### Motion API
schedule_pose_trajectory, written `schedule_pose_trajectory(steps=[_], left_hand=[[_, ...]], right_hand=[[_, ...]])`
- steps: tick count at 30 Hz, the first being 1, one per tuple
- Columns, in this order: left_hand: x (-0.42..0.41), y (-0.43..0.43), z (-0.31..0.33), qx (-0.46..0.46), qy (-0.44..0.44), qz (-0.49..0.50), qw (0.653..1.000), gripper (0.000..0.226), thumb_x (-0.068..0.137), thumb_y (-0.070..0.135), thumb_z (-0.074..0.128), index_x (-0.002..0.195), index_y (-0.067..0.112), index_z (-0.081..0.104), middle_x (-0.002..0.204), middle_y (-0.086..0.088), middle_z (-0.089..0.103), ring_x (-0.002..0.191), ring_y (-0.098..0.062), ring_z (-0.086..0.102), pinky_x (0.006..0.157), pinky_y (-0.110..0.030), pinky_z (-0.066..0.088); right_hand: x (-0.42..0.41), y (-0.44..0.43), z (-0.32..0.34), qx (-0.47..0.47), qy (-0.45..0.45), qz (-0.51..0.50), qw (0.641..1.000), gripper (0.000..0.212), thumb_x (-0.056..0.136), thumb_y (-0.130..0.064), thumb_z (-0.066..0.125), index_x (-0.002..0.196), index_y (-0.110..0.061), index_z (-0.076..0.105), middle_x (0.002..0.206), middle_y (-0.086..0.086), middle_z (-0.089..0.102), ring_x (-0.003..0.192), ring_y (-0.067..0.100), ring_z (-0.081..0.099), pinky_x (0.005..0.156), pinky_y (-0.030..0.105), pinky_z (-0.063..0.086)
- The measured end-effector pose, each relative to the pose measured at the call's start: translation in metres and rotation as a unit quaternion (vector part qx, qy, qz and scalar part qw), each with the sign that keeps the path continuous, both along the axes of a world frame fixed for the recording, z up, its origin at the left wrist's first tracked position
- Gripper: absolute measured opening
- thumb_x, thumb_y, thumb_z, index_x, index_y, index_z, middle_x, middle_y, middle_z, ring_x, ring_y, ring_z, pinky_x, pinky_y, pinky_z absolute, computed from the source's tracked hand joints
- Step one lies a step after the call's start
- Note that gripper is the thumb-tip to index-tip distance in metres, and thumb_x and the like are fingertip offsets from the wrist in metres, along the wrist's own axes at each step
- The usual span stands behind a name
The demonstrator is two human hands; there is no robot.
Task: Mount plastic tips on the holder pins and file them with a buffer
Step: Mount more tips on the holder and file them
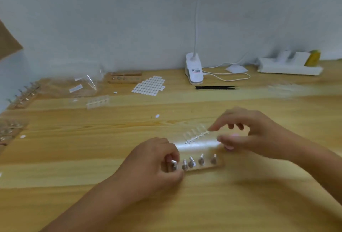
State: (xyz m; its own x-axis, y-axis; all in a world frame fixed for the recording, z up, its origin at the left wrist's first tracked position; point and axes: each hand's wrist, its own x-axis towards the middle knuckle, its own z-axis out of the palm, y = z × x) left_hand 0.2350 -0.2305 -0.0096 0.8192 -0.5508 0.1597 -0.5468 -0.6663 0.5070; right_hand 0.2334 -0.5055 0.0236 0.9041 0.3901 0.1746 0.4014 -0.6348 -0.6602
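Between the fingers of the two hands lies the work. The left hand (155, 159) curls its thumb and forefinger round the end pin (173, 163) of the holder (219, 165), a small wooden block lying flat on the table (240, 204). The other pins (201, 160) stand in a row just beyond the left fingertips, towards the right hand, and all look bare. The right hand (249, 131) hovers above the far end of the block. Its forefinger and thumb are drawn narrow on the near end of the strip of plastic tips (196, 135), and its remaining fingers are loosely bent and hold nothing. The picture is smeared by motion there, so the pinch seems likely but is not certain. The strip runs from those fingertips down towards the left knuckles, without touching them.

The strip looks very light, thin and springy, a clear runner with tips branching off one side. It will probably flex and flick if squeezed hard, and each tip should snap off at its thin neck. The best hold is on the runner, or on a tip's side edges near its root, not on the smooth curved face, where fingers would slip. The metal pins are stiff and small. A steadying grip low on the end pin keeps the light block from sliding.
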Motion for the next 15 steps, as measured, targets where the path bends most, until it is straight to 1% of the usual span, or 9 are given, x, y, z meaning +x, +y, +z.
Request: schedule_pose_trajectory(steps=[2,5,6,8,10,11,12,14,15], left_hand=[[0.004,-0.006,-0.001,-0.015,0.01,0.017,1.0,0.019,0.068,0.044,0.065,0.081,0.03,0.066,0.076,0.014,0.059,0.077,-0.004,0.055,0.072,-0.029,0.048],[0.011,-0.013,-0.002,-0.013,0.019,0.039,0.999,0.028,0.069,0.044,0.068,0.096,0.037,0.064,0.078,0.015,0.057,0.078,-0.001,0.053,0.073,-0.03,0.049],[0.014,-0.015,-0.001,-0.008,0.032,0.04,0.999,0.035,0.07,0.045,0.069,0.104,0.04,0.062,0.078,0.016,0.057,0.078,0.001,0.052,0.073,-0.028,0.048],[0.017,-0.017,0.001,-0.001,0.049,0.024,0.999,0.045,0.074,0.042,0.071,0.116,0.046,0.058,0.079,0.016,0.054,0.078,0.004,0.049,0.072,-0.024,0.046],[0.019,-0.02,0.001,0.013,0.04,0.006,0.999,0.047,0.077,0.041,0.069,0.122,0.046,0.058,0.079,0.017,0.051,0.079,0.006,0.046,0.072,-0.022,0.042],[0.019,-0.021,0.001,0.024,0.03,0.002,0.999,0.046,0.079,0.041,0.068,0.124,0.045,0.059,0.079,0.017,0.05,0.08,0.007,0.045,0.071,-0.021,0.039],[0.019,-0.023,0.001,0.035,0.019,0.001,0.999,0.046,0.079,0.042,0.067,0.125,0.044,0.059,0.08,0.017,0.049,0.08,0.006,0.044,0.071,-0.02,0.037],[0.019,-0.024,0.002,0.05,0.001,0.001,0.999,0.047,0.08,0.045,0.064,0.126,0.043,0.06,0.079,0.017,0.048,0.079,0.001,0.043,0.074,-0.021,0.033],[0.019,-0.024,0.002,0.054,-0.008,0.0,0.999,0.047,0.079,0.046,0.063,0.127,0.042,0.06,0.079,0.016,0.049,0.08,0.0,0.044,0.075,-0.021,0.033]], right_hand=[[0.03,0.001,-0.001,-0.006,0.022,-0.015,1.0,0.023,0.09,-0.019,0.076,0.108,-0.033,0.074,0.097,-0.019,0.067,0.088,0.006,0.057,0.075,0.019,0.042],[0.059,0.01,-0.009,-0.098,0.071,-0.011,0.993,0.026,0.091,-0.011,0.073,0.112,-0.026,0.074,0.1,-0.015,0.065,0.084,-0.001,0.056,0.078,0.016,0.044],[0.062,0.013,-0.011,-0.106,0.074,-0.012,0.992,0.024,0.09,-0.011,0.074,0.108,-0.026,0.075,0.098,-0.014,0.066,0.082,0.0,0.056,0.078,0.016,0.044],[0.062,0.015,-0.014,-0.077,0.082,-0.021,0.993,0.021,0.086,-0.009,0.076,0.095,-0.029,0.078,0.092,-0.011,0.067,0.078,0.003,0.056,0.075,0.017,0.045],[0.06,0.013,-0.017,-0.048,0.084,-0.027,0.995,0.023,0.084,-0.009,0.078,0.086,-0.032,0.076,0.089,-0.01,0.068,0.076,0.004,0.057,0.071,0.016,0.046],[0.059,0.013,-0.018,-0.041,0.082,-0.028,0.995,0.024,0.084,-0.011,0.079,0.084,-0.034,0.074,0.088,-0.011,0.068,0.075,0.002,0.056,0.07,0.018,0.048],[0.057,0.013,-0.018,-0.035,0.082,-0.031,0.996,0.024,0.084,-0.013,0.079,0.082,-0.036,0.072,0.088,-0.012,0.067,0.074,0.001,0.057,0.069,0.024,0.052],[0.053,0.013,-0.019,-0.014,0.089,-0.044,0.995,0.024,0.083,-0.013,0.08,0.079,-0.035,0.071,0.088,-0.014,0.065,0.075,0.004,0.057,0.057,0.039,0.059],[0.052,0.013,-0.019,-0.007,0.091,-0.05,0.995,0.025,0.082,-0.012,0.08,0.077,-0.034,0.071,0.086,-0.014,0.064,0.077,0.009,0.057,0.051,0.042,0.059]])
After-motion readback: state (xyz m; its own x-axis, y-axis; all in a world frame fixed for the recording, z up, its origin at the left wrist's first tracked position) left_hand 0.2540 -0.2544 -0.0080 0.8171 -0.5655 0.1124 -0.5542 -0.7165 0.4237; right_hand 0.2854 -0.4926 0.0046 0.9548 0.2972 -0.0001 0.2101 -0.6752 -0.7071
